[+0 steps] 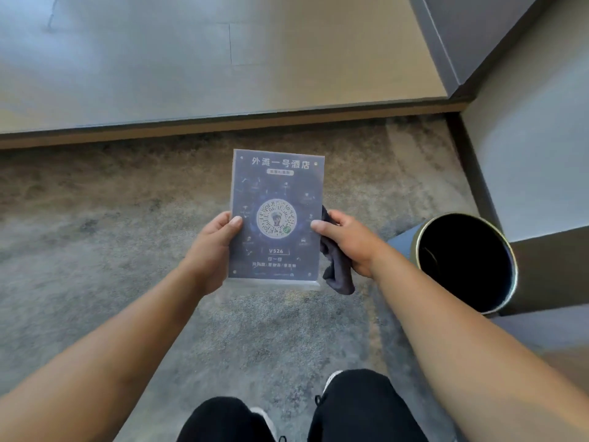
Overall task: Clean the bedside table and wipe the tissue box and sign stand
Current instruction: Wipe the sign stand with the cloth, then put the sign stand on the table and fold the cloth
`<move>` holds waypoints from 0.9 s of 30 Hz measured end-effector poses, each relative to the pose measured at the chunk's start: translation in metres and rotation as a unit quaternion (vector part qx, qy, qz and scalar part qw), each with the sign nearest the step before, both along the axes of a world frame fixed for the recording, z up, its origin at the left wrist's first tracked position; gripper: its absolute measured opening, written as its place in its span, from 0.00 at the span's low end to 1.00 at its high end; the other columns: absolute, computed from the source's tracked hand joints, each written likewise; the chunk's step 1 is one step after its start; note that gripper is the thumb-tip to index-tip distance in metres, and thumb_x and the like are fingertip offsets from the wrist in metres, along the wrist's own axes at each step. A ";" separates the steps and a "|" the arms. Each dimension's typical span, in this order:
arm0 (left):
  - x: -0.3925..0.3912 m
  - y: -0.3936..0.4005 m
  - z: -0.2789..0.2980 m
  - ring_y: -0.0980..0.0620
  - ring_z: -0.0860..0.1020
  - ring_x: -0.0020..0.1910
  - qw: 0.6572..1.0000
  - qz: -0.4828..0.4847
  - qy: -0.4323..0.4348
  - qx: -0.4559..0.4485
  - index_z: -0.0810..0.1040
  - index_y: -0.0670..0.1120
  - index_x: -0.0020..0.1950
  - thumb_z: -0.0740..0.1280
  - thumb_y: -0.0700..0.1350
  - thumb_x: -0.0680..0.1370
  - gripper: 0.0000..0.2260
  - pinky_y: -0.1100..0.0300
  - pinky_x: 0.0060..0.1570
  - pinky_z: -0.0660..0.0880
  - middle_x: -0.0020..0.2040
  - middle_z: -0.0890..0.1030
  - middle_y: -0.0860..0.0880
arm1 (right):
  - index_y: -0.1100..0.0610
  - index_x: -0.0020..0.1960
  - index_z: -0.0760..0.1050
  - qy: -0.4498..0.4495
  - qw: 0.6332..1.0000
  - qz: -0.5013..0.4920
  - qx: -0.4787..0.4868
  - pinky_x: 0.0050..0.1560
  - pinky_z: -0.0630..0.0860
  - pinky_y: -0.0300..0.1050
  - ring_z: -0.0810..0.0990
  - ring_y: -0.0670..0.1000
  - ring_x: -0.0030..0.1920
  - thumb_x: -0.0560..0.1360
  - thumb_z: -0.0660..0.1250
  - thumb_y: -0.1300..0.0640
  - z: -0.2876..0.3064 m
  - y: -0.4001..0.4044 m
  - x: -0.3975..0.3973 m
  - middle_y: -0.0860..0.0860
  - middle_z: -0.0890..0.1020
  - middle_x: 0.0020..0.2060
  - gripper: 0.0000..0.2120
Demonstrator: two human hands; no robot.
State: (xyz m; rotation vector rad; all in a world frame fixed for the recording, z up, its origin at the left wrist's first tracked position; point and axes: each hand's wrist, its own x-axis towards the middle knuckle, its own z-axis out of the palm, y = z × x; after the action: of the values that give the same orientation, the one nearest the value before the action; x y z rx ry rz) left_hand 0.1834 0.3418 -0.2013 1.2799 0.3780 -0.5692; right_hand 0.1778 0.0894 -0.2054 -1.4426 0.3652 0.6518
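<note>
head | my left hand [213, 247] gripped the sign stand [275, 218] above the carpet [95, 218], fingers curled on its left edge | right hand [345, 242] pinched its right edge with a dark cloth [338, 269] | print read "外滩一号酒店", "V526" | bin [465, 263] stood right

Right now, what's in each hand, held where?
Left hand grips the sign stand by its left edge; right hand its right edge, plus a cloth.

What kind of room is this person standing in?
Probably a hotel guest room. The sign stand held in both hands shows a hotel name, a QR code and "V526". There is carpet underfoot and a round bin by the wall.
</note>
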 end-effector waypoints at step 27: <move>-0.205 -0.504 0.280 0.48 0.73 0.42 0.640 -0.627 -0.410 0.171 0.79 0.47 0.46 0.62 0.48 0.81 0.09 0.61 0.39 0.62 0.44 0.72 0.48 | 0.44 0.49 0.76 0.020 0.744 -0.603 -0.289 0.52 0.76 0.47 0.81 0.44 0.50 0.74 0.69 0.54 0.282 -0.310 -0.442 0.43 0.83 0.47 0.07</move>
State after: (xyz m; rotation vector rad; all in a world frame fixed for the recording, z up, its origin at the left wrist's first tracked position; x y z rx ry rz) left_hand -0.0213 -0.1622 0.0787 1.9172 -1.3856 -0.9796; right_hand -0.2644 -0.2205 0.0763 -1.3907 1.4709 -0.5630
